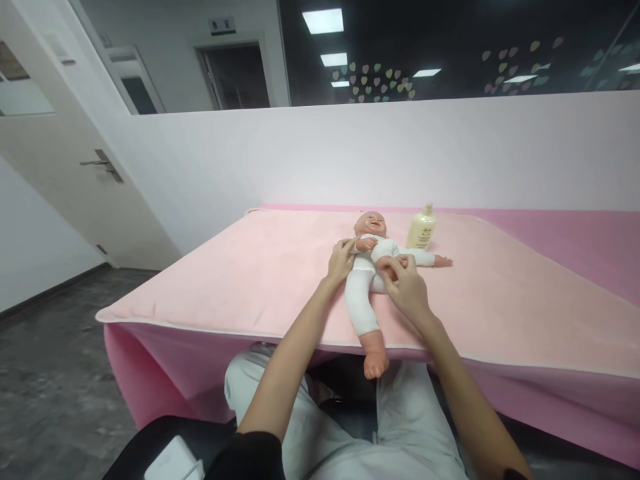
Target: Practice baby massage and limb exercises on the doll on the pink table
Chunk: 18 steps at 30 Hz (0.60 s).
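A baby doll (359, 293) in a white body suit lies on its back, head toward the wall. Its near leg stretches over the table's front edge, while the other leg is folded up over the belly. My left hand (342, 260) is closed at the doll's bent arm and side, on the left; the fingertips are partly hidden. Around the foot of the folded leg, the fingers of my right hand (406, 283) are closed. The doll's other arm lies stretched out to the right, beside a pale yellow pump bottle (421, 228) standing upright.
A light pink padded mat (240, 280) covers the table, over a darker pink cloth (590, 247). A white wall (325, 153) with dark glass above rises behind it. On the left is a door (75, 147). A white object (174, 460) lies low at the left.
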Available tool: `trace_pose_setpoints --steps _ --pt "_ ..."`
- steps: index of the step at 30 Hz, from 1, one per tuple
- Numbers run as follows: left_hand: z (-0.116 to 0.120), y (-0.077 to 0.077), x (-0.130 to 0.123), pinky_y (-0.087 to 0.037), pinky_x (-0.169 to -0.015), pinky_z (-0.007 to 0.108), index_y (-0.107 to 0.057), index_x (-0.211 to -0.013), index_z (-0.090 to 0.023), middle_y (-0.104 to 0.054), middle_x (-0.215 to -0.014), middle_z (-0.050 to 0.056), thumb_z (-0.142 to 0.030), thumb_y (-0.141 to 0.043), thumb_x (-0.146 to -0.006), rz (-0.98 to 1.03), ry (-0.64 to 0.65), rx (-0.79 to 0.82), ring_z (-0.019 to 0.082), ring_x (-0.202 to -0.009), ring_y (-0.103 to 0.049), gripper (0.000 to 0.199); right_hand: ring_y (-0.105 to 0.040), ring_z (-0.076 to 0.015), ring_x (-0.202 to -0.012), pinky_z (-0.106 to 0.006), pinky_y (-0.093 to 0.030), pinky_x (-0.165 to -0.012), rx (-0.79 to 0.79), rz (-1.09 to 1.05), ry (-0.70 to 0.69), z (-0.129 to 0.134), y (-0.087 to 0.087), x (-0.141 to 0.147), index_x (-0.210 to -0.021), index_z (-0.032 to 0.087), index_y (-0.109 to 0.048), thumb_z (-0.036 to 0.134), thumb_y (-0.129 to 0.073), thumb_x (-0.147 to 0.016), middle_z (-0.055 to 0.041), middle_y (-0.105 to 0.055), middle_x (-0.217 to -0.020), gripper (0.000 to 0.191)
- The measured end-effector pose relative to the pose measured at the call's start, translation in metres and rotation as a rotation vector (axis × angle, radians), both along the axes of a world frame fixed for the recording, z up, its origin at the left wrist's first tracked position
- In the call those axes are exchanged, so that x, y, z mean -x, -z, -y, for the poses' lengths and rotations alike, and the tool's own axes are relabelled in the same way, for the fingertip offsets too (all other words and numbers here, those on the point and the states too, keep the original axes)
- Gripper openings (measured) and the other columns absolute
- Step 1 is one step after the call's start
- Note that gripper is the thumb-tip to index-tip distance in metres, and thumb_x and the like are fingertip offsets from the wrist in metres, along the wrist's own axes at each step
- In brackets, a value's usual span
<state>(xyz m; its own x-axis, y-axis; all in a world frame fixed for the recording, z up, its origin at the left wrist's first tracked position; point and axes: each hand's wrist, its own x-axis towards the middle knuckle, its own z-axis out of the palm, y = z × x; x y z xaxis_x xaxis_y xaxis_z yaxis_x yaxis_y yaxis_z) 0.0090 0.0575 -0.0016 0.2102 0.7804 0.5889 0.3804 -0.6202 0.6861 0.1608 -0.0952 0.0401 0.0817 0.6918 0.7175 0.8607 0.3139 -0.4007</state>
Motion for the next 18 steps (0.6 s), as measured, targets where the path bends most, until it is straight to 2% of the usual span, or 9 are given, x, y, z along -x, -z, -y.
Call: trace_pose_setpoints --steps 2,4,6,9,12,15,18 --pt "-0.002 0.001 0.002 -0.043 -0.101 0.042 -0.056 -0.128 -0.026 -0.058 -0.125 0.009 -0.022 -0.052 -0.083 0.048 -0.013 0.012 0.026 -0.119 -0.051 0.045 -0.059 -0.0181 -0.086 -0.028 -0.050 -0.064 -0.107 -0.051 0.029 0.014 0.013 -0.001 -0.101 0.023 -0.066 0.027 -0.054 -0.086 -0.0068 -0.051 -0.102 0.019" --pt "-0.008 0.003 0.004 -0.046 -0.098 0.042 -0.054 -0.127 -0.024 -0.060 -0.124 0.009 -0.020 -0.053 -0.082 0.184 -0.043 0.067 0.026 -0.117 -0.053 0.046 -0.059 -0.0186 -0.090 -0.029 -0.052 -0.069 -0.245 -0.086 0.065 0.043 0.031 0.000 -0.104 0.022 -0.065 0.026 -0.057 -0.086 -0.0078 -0.051 -0.103 0.019" --pt "-0.016 0.007 0.006 -0.049 -0.094 0.040 -0.050 -0.128 -0.022 -0.062 -0.121 0.009 -0.018 -0.053 -0.080 0.371 -0.124 0.187 0.024 -0.112 -0.057 0.048 -0.060 -0.0187 -0.090 -0.031 -0.053 -0.072 -0.324 -0.083 0.075 0.077 0.051 0.003 -0.104 0.021 -0.063 0.023 -0.061 -0.085 -0.0085 -0.052 -0.103 0.019" --pt "-0.025 0.009 0.008 -0.054 -0.085 0.034 -0.040 -0.132 -0.017 -0.059 -0.124 0.012 -0.018 -0.050 -0.081 0.717 -0.295 0.402 0.021 -0.106 -0.061 0.051 -0.060 -0.0183 -0.084 -0.028 -0.053 -0.064 -0.329 -0.090 0.104 0.121 0.082 0.007 -0.103 0.020 -0.062 0.019 -0.066 -0.082 -0.0093 -0.054 -0.101 0.022" --pt "-0.030 0.007 0.012 -0.056 -0.075 0.030 -0.042 -0.127 -0.012 -0.057 -0.127 0.016 -0.018 -0.045 -0.083 1.019 -0.332 0.591 0.021 -0.106 -0.062 0.045 -0.062 -0.0177 -0.080 -0.024 -0.050 -0.052 -0.274 -0.140 0.016 0.146 0.103 0.003 -0.111 0.019 -0.059 0.015 -0.064 -0.081 -0.0106 -0.060 -0.101 0.031" --pt "-0.034 0.007 0.020 -0.057 -0.070 0.029 -0.046 -0.122 -0.011 -0.057 -0.124 0.017 -0.019 -0.044 -0.083 1.137 -0.342 0.674 0.022 -0.106 -0.061 0.040 -0.063 -0.0165 -0.072 -0.025 -0.051 -0.054 -0.260 -0.209 -0.010 0.154 0.104 -0.014 -0.109 0.019 -0.062 0.016 -0.063 -0.082 -0.0085 -0.066 -0.094 0.027" --pt "-0.040 0.010 0.032 -0.056 -0.068 0.027 -0.043 -0.124 -0.013 -0.055 -0.123 0.016 -0.021 -0.047 -0.083 1.080 -0.426 0.543 0.020 -0.103 -0.061 0.042 -0.062 -0.0157 -0.067 -0.028 -0.054 -0.060 -0.166 -0.484 0.111 0.136 0.084 -0.036 -0.092 0.017 -0.067 0.026 -0.061 -0.084 -0.0066 -0.067 -0.083 0.014"
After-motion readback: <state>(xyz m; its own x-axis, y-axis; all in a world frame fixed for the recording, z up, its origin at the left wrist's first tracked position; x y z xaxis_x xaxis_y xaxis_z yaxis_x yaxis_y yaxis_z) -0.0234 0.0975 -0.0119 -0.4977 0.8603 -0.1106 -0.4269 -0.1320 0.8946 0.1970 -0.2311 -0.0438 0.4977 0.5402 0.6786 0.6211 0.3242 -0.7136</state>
